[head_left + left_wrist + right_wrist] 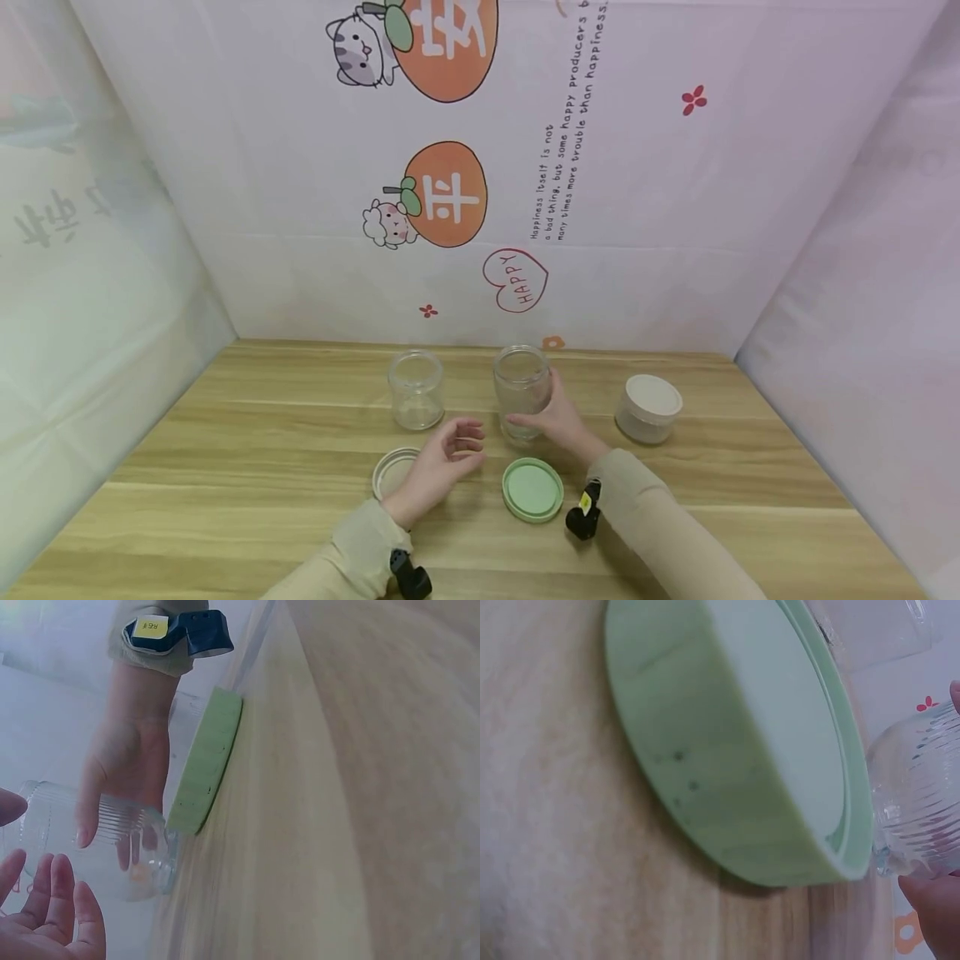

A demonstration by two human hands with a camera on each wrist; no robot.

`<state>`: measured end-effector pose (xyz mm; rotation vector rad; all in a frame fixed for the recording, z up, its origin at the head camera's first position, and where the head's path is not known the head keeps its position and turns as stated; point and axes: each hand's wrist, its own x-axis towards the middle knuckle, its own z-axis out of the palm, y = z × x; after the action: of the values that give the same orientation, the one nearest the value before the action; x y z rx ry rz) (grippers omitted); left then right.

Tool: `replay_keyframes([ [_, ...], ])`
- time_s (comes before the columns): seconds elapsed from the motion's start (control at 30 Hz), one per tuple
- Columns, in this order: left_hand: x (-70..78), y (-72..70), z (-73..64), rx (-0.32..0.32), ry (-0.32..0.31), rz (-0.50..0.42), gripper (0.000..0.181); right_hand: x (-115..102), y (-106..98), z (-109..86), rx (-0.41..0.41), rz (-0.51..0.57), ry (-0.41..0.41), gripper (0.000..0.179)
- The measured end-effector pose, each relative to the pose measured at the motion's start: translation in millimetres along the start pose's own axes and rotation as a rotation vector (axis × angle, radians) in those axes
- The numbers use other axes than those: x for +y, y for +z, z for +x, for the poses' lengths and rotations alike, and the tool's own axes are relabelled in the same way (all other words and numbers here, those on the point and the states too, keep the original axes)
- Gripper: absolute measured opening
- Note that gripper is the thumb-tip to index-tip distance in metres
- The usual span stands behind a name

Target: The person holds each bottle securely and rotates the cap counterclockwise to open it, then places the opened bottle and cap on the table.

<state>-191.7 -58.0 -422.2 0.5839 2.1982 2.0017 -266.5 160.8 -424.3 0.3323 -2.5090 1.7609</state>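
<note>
My right hand (553, 417) grips a tall clear glass jar (517, 388) by its side, the thumb across the front and the fingers behind. The jar stands upright, with no lid on it; its ribbed wall (922, 795) shows in the right wrist view. My left hand (442, 467) hovers to the left of this jar, fingers loosely bent and holding nothing. A pale round lid (388, 472) lies partly hidden beneath the left wrist. Between the two forearms lies a green lid (532, 490), hollow side up.
A shorter open glass jar (416, 392) stands at the back left. On the right is a low clear jar with a white lid (654, 395). The wooden table (225, 467) meets a printed white cloth (637, 250) at the back.
</note>
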Motion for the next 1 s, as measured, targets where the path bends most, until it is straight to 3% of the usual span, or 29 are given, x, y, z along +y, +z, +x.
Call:
replay_keyframes([
  [0.6, 1.6, 4.7, 4.0, -0.007, 0.010, 0.013, 0.042, -3, 10, 4.3, -0.004, 0.059, -0.024, 0.098],
  [0.87, 2.5, 11.1, 9.2, -0.005, 0.020, 0.008, 0.042, -6, 5, 2.2, -0.065, -0.010, 0.039, 0.099],
  [1.0, 2.9, 14.8, 11.1, -0.008, 0.020, -0.014, 0.042, -4, -4, -2.5, -0.096, 0.006, 0.094, 0.103],
])
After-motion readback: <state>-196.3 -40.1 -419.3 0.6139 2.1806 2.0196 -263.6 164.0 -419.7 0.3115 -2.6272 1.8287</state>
